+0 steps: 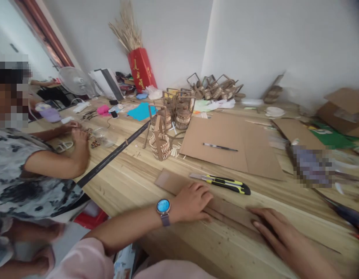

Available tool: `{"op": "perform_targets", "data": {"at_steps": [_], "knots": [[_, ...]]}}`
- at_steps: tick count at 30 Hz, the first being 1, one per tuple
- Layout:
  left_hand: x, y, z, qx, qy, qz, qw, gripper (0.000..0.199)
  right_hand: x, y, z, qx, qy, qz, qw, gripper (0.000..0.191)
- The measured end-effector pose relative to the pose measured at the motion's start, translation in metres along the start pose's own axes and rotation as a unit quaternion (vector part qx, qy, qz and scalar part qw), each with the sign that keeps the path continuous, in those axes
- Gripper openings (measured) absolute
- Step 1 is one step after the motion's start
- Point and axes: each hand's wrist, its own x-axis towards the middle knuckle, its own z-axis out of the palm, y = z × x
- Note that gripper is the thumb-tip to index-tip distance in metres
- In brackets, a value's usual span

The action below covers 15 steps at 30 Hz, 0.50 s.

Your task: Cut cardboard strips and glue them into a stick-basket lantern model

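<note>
My left hand [192,202], a round-faced watch [163,207] on its wrist, lies across a narrow brown cardboard strip [170,182]. Its bent fingers and thumb are closed over the strip, pressing it to the table. Toward the strip's right end rests my right hand [281,232], fingers stretched out and touching the cardboard. That end is partly hidden under the hand. Just beyond the strip is a yellow and black utility knife [223,183], its blade end pointing left. A pen [220,147] lies on a large cardboard sheet [226,128] farther back.
Left of the sheet stands a small slatted basket [159,145], with lidded ones [183,116] behind it. A black strip [112,157] crosses the wooden table [133,182]. A co-worker's hands [77,133] handle small items at left. An open cardboard box [342,110] sits far right.
</note>
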Motion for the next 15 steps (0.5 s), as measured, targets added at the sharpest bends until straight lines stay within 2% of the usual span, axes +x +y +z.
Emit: {"op": "perform_targets", "data": {"at_steps": [3, 6, 10, 15], "knots": [[0.002, -0.009, 0.005, -0.027, -0.018, 0.009, 0.999, 0.055, -0.010, 0.009, -0.010, -0.046, -0.007, -0.001, 0.999, 0.047], [-0.001, -0.014, 0.004, -0.029, -0.014, 0.015, 0.999, 0.049, -0.031, 0.038, -0.024, -0.064, -0.049, 0.032, 0.996, 0.057], [-0.008, -0.020, -0.003, -0.031, -0.028, 0.010, 0.999, 0.043, -0.056, 0.069, -0.035, -0.057, -0.070, 0.081, 0.993, 0.058], [-0.011, -0.025, -0.007, -0.035, -0.039, 0.004, 0.999, 0.041, -0.061, 0.064, -0.042, -0.036, -0.077, 0.104, 0.991, 0.056]]}}
